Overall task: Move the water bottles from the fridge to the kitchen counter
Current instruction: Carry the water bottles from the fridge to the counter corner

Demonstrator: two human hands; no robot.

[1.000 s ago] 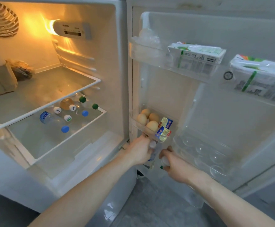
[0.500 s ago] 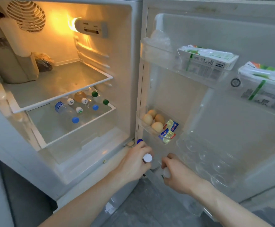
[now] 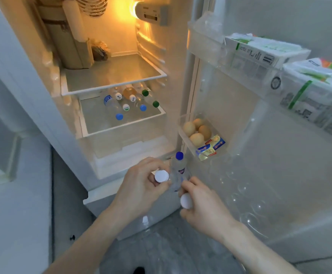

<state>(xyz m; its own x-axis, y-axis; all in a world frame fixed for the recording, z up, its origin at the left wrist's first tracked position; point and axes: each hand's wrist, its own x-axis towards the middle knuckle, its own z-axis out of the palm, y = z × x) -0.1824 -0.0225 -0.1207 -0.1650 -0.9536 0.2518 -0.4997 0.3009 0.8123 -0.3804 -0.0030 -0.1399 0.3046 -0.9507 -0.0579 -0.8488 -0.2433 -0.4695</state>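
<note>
My left hand (image 3: 141, 186) grips a white-capped bottle (image 3: 161, 176) and a blue-capped water bottle (image 3: 178, 171), its label too blurred to read. My right hand (image 3: 202, 210) curls around another white-capped bottle (image 3: 186, 201), before the open fridge door (image 3: 259, 135).

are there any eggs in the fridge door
Yes, several brown eggs sit in a small clear door bin beside butter packets.
</note>
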